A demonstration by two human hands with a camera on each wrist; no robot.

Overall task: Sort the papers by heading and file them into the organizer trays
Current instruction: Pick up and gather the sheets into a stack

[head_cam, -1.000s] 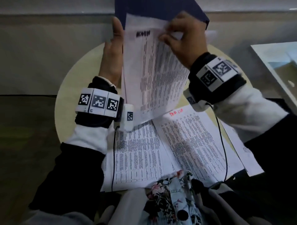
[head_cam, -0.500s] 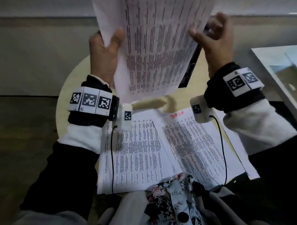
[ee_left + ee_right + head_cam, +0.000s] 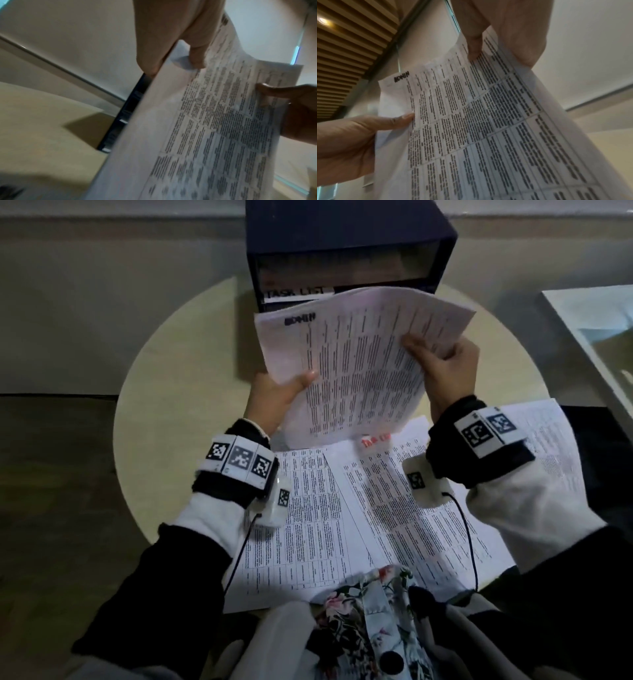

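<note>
Both hands hold one printed sheet [image 3: 356,364] in the air above the round counter [image 3: 178,392], just in front of the dark organizer [image 3: 349,241]. The sheet's long axis runs from the person toward the organizer, tilted so its far edge sits higher; the handwritten black heading at its far left corner points toward the trays. The far right corner bows upward.

The left hand [image 3: 274,398] pinches the sheet's left edge, thumb on the printed face and fingers behind. The right hand [image 3: 445,368] grips the right edge, thumb over the print and fingers curled under. From the right wrist view, the left thumb presses the margin beside the table of text.

The organizer stands at the counter's far edge, its open slots facing the person. A paper headed "TASK LIST" [image 3: 294,292] lies in a lower slot, partly hidden by the raised sheet, which blocks the view of whatever is below it.

On the counter near the person, at least three more printed sheets lie flat and overlapping: one at left [image 3: 308,508], one in the middle with a red heading [image 3: 387,494], and one at right [image 3: 555,440] partly under the right wrist. A white tray-like object [image 3: 582,313] sits off to the right.
</note>
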